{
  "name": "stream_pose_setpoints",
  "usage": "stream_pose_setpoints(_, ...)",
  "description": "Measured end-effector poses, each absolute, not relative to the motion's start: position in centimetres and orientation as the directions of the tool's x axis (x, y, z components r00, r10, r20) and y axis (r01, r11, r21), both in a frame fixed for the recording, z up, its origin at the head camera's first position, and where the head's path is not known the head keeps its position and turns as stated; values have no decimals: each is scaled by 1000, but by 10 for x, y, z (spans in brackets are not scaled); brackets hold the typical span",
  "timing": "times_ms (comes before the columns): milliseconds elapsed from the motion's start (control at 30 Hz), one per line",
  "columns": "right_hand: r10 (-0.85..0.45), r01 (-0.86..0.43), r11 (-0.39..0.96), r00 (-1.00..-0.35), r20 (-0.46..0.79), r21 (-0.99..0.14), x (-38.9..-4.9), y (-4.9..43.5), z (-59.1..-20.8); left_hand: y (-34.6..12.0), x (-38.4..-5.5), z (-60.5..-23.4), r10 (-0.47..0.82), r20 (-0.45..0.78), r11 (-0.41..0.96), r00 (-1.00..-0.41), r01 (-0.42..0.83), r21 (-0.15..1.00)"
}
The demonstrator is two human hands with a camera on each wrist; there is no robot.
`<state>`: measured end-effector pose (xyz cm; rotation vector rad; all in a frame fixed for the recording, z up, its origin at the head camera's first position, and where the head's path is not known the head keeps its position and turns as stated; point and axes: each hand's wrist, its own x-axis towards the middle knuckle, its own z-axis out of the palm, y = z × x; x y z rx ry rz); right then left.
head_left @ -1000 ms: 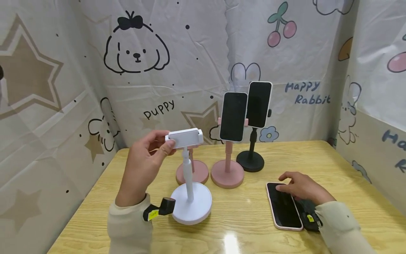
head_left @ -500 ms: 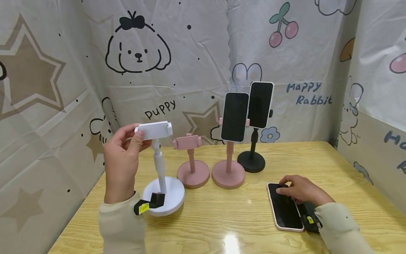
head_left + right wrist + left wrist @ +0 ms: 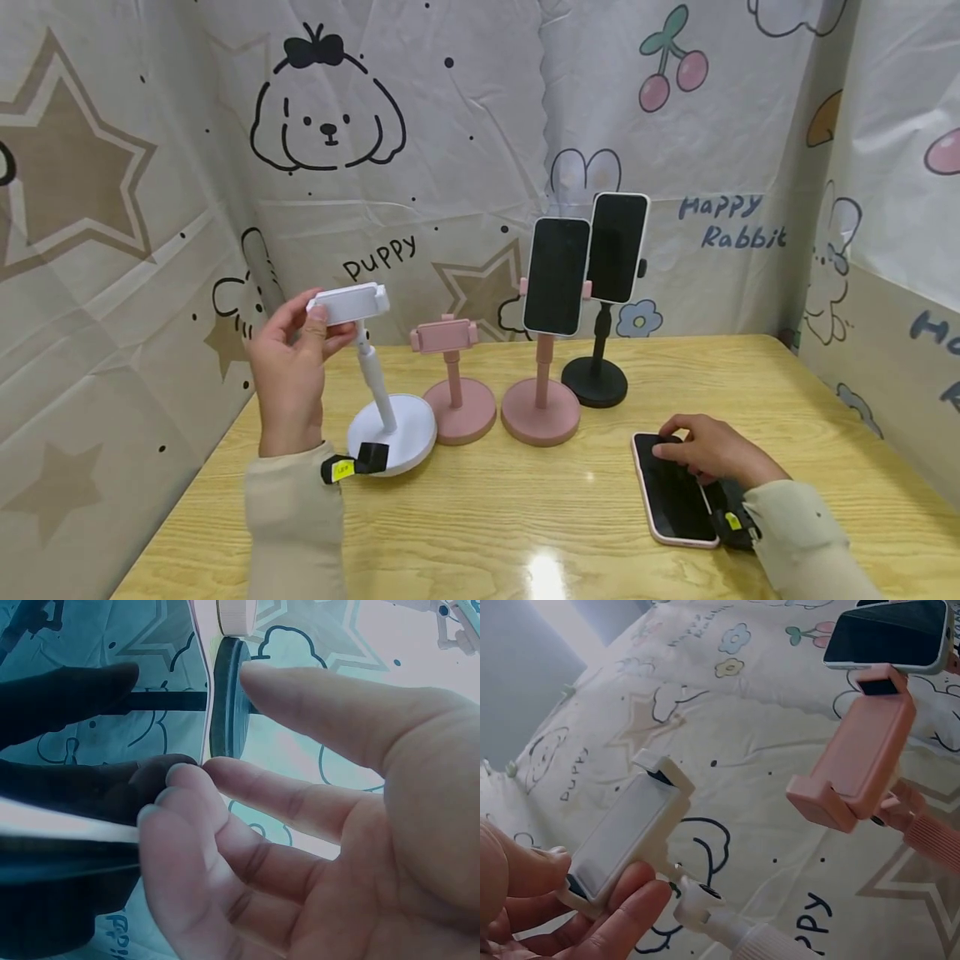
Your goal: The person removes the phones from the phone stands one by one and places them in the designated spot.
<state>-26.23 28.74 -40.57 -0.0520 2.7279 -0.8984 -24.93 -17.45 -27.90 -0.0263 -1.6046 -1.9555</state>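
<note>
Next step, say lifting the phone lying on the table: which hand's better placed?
Right, I'd judge: the right hand is over the flat phone, while the left hand holds the white stand by its clamp, well away from that phone.

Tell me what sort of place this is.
Probably a makeshift indoor booth for filming or display: a wood-grained table, cartoon-printed cloth hung behind and beside it, and a white phone stand in the person's left hand.

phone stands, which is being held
The white stand, its clamp in the left hand; no hand touches the two pink stands or the black stand.
</note>
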Motion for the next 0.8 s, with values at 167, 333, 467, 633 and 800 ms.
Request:
stream_pose_setpoints(167,-115,50,809,-964,-240,-586,-263,287,-406,-177,-255,-283,-469,350,-98,-811,441,892)
stream_pose_setpoints(333,-114,48,807,-965,-236,-589,-263,286,-406,-180,-257,-287,-514,346,-64,-785,437,897)
stream_pose_setpoints(467,-114,45,808,-966,-231,-587,-262,286,-407,-183,-260,-290,-537,348,-48,-769,439,897)
stream_pose_setpoints(633,-114,40,810,-968,-223,-586,-262,286,-407,-186,-265,-294,-553,339,-42,-761,432,901)
stream_pose_setpoints(800,-111,43,808,-968,-223,-588,-262,286,-408,-190,-272,-301,-544,342,-32,-766,426,904)
